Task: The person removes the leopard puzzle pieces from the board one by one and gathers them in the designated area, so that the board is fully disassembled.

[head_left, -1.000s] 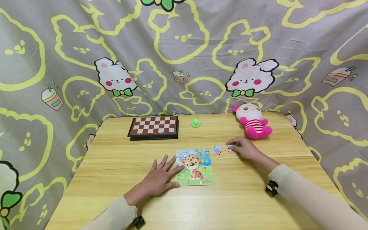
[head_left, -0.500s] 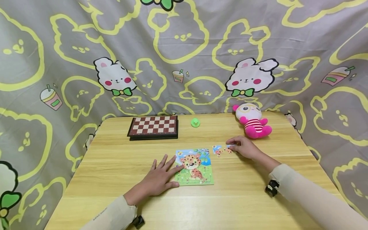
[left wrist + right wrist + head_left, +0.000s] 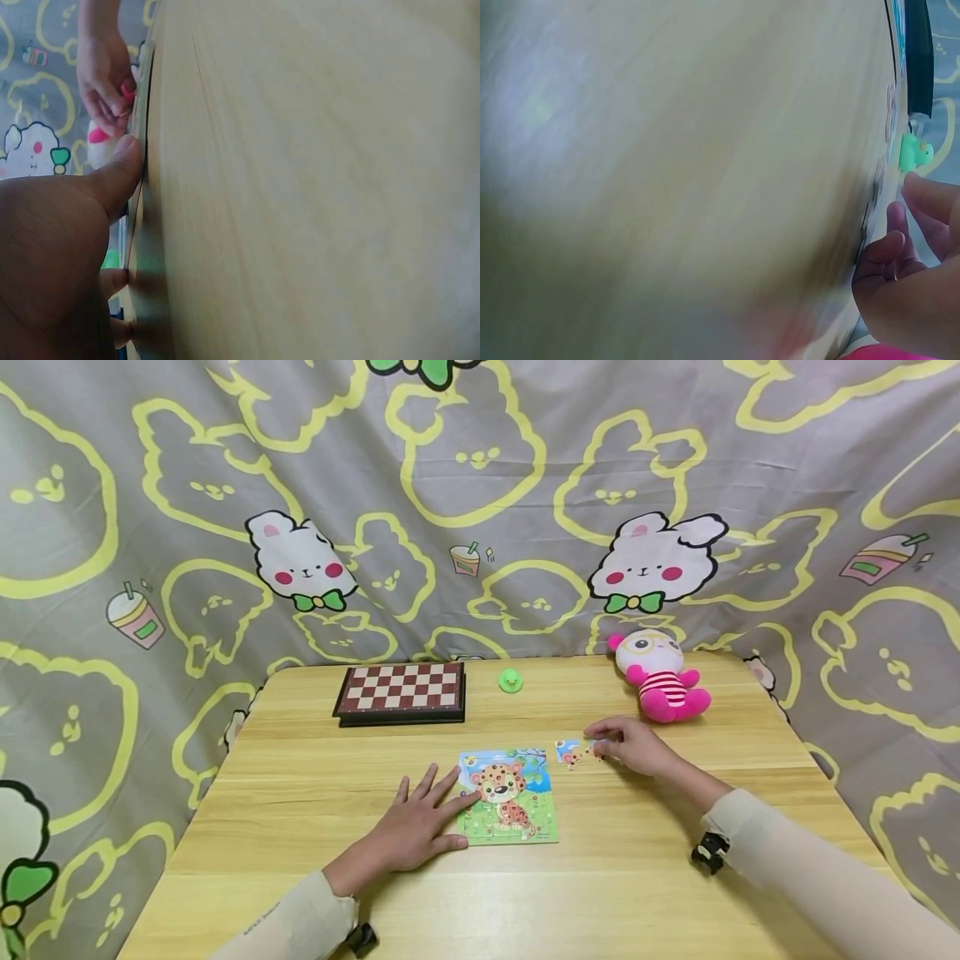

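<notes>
Noted at back and along both sides: grey curtain (image 3: 480, 485), printed with yellow outlines, white rabbits and drink cups. In front of it, pale wood-grain table (image 3: 562, 893). Reaching in from the near side, two beige sleeves (image 3: 802, 860). Far left on tabletop: brown-and-cream chessboard box (image 3: 401, 689), dark-sided. At table centre, nearer: leopard-cub jigsaw (image 3: 510, 802), lying flat, green and blue ground. Far right: pink-and-white plush panda (image 3: 663, 689) in yellow glasses and striped top.

Left hand (image 3: 420, 827): fingers spread wide, index finger resting on jigsaw's left side, thumb against its near left corner. Right hand (image 3: 633, 747): bent fingers at the right-hand loose piece (image 3: 590, 750), partly covering it; cannot tell, pinch or mere contact.

Between box and panda, near far edge: green toy duck (image 3: 511, 680). Just right of jigsaw's upper corner, apart from it: left-hand loose piece (image 3: 567, 752), blue with spotted orange, beside the other one.
</notes>
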The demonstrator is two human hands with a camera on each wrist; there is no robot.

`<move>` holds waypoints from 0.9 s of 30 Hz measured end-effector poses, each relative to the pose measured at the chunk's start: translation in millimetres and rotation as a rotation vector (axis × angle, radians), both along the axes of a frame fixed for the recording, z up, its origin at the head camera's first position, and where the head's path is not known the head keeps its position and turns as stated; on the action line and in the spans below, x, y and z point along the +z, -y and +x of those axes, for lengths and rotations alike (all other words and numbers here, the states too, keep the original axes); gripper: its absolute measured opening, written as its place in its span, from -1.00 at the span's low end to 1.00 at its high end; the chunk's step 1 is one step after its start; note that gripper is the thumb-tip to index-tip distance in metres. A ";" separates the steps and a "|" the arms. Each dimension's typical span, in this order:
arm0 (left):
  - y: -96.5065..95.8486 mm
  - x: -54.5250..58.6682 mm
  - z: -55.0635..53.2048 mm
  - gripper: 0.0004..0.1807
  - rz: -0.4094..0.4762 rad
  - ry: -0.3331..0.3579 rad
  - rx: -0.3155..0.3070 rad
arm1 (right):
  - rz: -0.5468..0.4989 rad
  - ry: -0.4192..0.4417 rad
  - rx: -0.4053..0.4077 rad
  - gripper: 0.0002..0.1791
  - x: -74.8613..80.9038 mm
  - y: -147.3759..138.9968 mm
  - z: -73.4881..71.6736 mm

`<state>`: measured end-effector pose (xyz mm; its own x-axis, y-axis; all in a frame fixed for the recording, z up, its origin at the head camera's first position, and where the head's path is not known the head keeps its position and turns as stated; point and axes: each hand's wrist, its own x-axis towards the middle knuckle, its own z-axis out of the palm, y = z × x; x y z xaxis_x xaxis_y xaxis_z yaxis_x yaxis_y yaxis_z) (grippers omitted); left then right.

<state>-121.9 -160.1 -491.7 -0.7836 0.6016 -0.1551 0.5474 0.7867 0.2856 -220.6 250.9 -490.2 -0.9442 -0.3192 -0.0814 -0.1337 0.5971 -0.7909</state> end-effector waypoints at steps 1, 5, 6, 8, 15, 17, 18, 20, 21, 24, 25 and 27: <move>-0.2 0.6 0.3 -0.27 0.002 -0.001 -0.001 | 0.006 -0.005 0.002 -0.69 0.4 1.4 0.3; -0.2 1.1 0.8 -0.27 0.005 -0.001 -0.003 | 0.033 -0.015 0.016 -0.69 2.0 6.7 1.6; 0.0 1.1 0.9 -0.27 0.006 0.000 -0.003 | 0.036 -0.014 0.020 -0.69 2.4 8.2 2.0; 0.4 1.0 1.0 -0.27 0.012 -0.001 -0.004 | 0.038 -0.015 0.031 -0.69 3.0 11.2 2.8; 2.2 -5.1 -0.6 -0.25 0.025 -0.008 -0.003 | 0.030 -0.022 0.063 -0.70 5.4 25.0 5.3; 2.4 -5.8 -0.8 -0.25 0.030 -0.010 -0.004 | 0.019 -0.022 0.071 -0.70 6.0 29.6 5.3; 2.6 -5.9 -0.7 -0.25 0.034 -0.014 -0.005 | 0.012 -0.019 0.077 -0.70 6.4 32.0 5.4; 2.5 -4.9 -0.6 -0.25 0.034 -0.016 -0.008 | -0.001 -0.016 0.085 -0.69 6.8 36.8 5.2; 2.4 -4.7 -0.6 -0.25 0.034 -0.017 -0.010 | -0.004 -0.015 0.088 -0.69 6.7 39.1 5.3; 1.8 -2.8 -0.5 -0.26 0.019 -0.014 -0.008 | -0.007 -0.015 0.104 -0.68 6.4 46.4 5.9; 1.4 -2.0 -0.4 -0.26 0.012 -0.012 -0.007 | -0.007 -0.018 0.110 -0.69 6.0 48.7 6.3; 1.0 -0.7 -0.1 -0.26 0.004 -0.009 -0.007 | -0.005 -0.017 0.117 -0.69 5.9 53.5 7.7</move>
<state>-122.0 -161.0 -492.4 -0.7810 0.6073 -0.1455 0.5552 0.7820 0.2834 -213.0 197.4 -484.4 -0.9016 -0.4278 -0.0636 -0.2159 0.5725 -0.7910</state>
